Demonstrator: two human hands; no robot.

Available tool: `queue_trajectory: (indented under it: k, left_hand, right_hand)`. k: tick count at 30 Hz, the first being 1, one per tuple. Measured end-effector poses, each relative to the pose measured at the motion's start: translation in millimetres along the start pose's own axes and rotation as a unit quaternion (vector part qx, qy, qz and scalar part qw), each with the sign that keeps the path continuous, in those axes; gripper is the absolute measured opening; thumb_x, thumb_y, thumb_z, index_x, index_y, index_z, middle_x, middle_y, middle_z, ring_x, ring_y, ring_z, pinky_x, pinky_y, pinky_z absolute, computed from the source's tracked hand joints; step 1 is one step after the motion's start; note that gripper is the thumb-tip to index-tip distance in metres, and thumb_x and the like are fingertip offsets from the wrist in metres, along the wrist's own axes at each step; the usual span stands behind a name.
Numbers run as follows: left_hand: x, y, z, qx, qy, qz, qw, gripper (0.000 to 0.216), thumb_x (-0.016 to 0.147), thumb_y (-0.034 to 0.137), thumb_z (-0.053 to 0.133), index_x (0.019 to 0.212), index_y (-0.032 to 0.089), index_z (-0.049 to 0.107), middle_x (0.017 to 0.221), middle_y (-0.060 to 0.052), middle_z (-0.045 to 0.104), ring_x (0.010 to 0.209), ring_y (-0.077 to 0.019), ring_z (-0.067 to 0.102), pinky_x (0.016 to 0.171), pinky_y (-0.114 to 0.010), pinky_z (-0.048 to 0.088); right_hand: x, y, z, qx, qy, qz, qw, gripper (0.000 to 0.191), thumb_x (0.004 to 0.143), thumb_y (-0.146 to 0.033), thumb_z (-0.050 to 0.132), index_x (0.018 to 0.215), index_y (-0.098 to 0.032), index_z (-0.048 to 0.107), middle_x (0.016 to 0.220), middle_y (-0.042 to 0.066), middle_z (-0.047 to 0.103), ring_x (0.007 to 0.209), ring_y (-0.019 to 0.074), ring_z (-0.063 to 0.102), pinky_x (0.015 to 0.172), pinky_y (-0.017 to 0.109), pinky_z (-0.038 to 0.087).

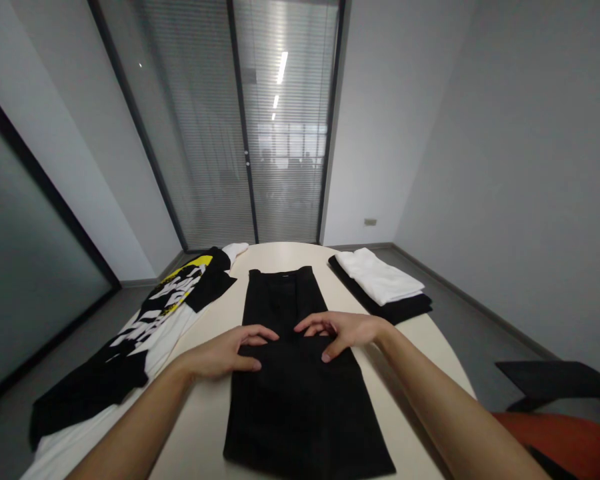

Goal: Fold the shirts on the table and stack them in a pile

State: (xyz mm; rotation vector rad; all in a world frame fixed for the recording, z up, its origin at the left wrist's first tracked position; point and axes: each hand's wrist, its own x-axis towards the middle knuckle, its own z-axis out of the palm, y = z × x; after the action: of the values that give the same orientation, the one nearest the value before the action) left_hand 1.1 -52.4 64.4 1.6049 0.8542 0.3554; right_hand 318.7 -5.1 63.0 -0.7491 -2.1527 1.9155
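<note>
A black garment [300, 400], folded into a long strip, lies down the middle of the pale table [205, 413], running away from me. My left hand [225, 357] rests on its left edge at mid length, fingers curled and thumb tucked under as if pinching the cloth. Close beside it, my right hand [343, 331] sits on the middle of the strip, with fingers arched and tips pressed into the fabric. The two hands' fingertips nearly meet.
A black, white and yellow printed pile of clothes [145, 327] lies along the table's left side. A folded white piece on a folded black piece [380, 280] sits at the far right. An orange chair seat [570, 440] stands at the lower right. Glass doors with blinds [260, 147] are behind the table.
</note>
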Motion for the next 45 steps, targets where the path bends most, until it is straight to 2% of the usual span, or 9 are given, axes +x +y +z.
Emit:
queue_trajectory:
  k: [3, 8, 13, 18, 22, 27, 35, 40, 45]
  left_hand:
    - [5, 3, 0, -0.022, 0.086, 0.061, 0.994, 0.052, 0.075, 0.031, 0.078, 0.123, 0.023, 0.061, 0.127, -0.009, 0.066, 0.123, -0.0258, 0.058, 0.104, -0.038, 0.043]
    - [26, -8, -1, -0.07, 0.27, 0.129, 0.951, 0.054, 0.069, 0.035, 0.082, 0.117, 0.02, 0.063, 0.126, -0.013, 0.067, 0.123, -0.0283, 0.058, 0.11, -0.043, 0.038]
    - [40, -35, -8, -0.091, 0.349, 0.101, 0.927, 0.062, 0.063, 0.033, 0.084, 0.118, 0.018, 0.06, 0.124, -0.017, 0.067, 0.122, -0.0307, 0.059, 0.102, -0.046, 0.044]
    - [34, -42, -9, 0.019, 0.382, 0.06, 0.922, 0.053, 0.069, 0.034, 0.076, 0.117, 0.019, 0.061, 0.123, -0.014, 0.066, 0.115, -0.0279, 0.061, 0.095, -0.04, 0.046]
    - [28, -46, -10, 0.107, 0.36, 0.0, 0.927, 0.057, 0.07, 0.035, 0.072, 0.123, 0.017, 0.058, 0.11, -0.011, 0.068, 0.088, -0.0236, 0.065, 0.082, -0.037, 0.049]
    - [16, -35, -9, 0.132, 0.237, -0.004, 0.962, 0.044, 0.068, 0.029, 0.073, 0.111, 0.02, 0.067, 0.103, -0.006, 0.069, 0.1, -0.0249, 0.063, 0.087, -0.033, 0.046]
    - [-4, -4, -3, 0.068, 0.048, -0.08, 0.993, 0.038, 0.065, 0.035, 0.079, 0.099, 0.02, 0.07, 0.076, 0.0, 0.068, 0.065, -0.0168, 0.06, 0.056, -0.023, 0.04]
    - [-7, 8, -8, 0.077, 0.064, -0.028, 0.995, 0.034, 0.07, 0.039, 0.077, 0.098, 0.02, 0.068, 0.078, 0.001, 0.067, 0.066, -0.0147, 0.058, 0.059, -0.023, 0.041]
    - [1, 4, -10, 0.046, 0.195, 0.064, 0.978, 0.033, 0.076, 0.041, 0.073, 0.099, 0.02, 0.066, 0.092, -0.002, 0.067, 0.082, -0.0184, 0.06, 0.074, -0.027, 0.046]
  right_hand:
    - [3, -4, -1, 0.017, 0.037, -0.058, 0.997, 0.069, 0.07, -0.022, 0.082, 0.134, -0.024, 0.056, 0.12, 0.006, 0.064, 0.108, 0.0168, 0.061, 0.09, 0.028, 0.048]
    - [22, 10, -8, -0.009, 0.202, -0.151, 0.968, 0.066, 0.074, -0.026, 0.079, 0.135, -0.024, 0.053, 0.124, 0.008, 0.063, 0.103, 0.0167, 0.064, 0.094, 0.035, 0.049]
    - [27, 30, -18, -0.137, 0.305, -0.083, 0.939, 0.057, 0.077, -0.035, 0.075, 0.129, -0.02, 0.058, 0.119, 0.011, 0.064, 0.092, 0.0186, 0.065, 0.087, 0.038, 0.052]
    - [10, 26, -20, -0.319, 0.315, -0.013, 0.894, 0.042, 0.083, -0.048, 0.069, 0.113, -0.019, 0.07, 0.105, 0.011, 0.07, 0.094, 0.0247, 0.064, 0.084, 0.038, 0.049]
    - [4, 19, -19, -0.369, 0.29, 0.026, 0.883, 0.035, 0.078, -0.044, 0.072, 0.102, -0.018, 0.073, 0.1, 0.01, 0.07, 0.09, 0.0239, 0.063, 0.081, 0.035, 0.048]
    - [1, 12, -17, -0.336, 0.208, 0.064, 0.916, 0.032, 0.069, -0.037, 0.079, 0.093, -0.018, 0.073, 0.091, 0.004, 0.068, 0.079, 0.0183, 0.06, 0.07, 0.028, 0.044]
    - [-14, -13, -1, -0.288, 0.077, 0.162, 0.941, 0.027, 0.063, -0.034, 0.082, 0.083, -0.019, 0.071, 0.069, -0.003, 0.062, 0.063, 0.0124, 0.053, 0.059, 0.024, 0.038]
    - [-19, -23, 1, -0.225, 0.069, 0.116, 0.965, 0.021, 0.067, -0.028, 0.076, 0.081, -0.017, 0.066, 0.067, -0.004, 0.058, 0.063, 0.011, 0.05, 0.06, 0.023, 0.038]
    - [-17, -21, -6, -0.194, 0.157, 0.008, 0.968, 0.021, 0.076, -0.032, 0.071, 0.088, -0.017, 0.062, 0.082, -0.001, 0.061, 0.075, 0.0135, 0.055, 0.07, 0.025, 0.043]
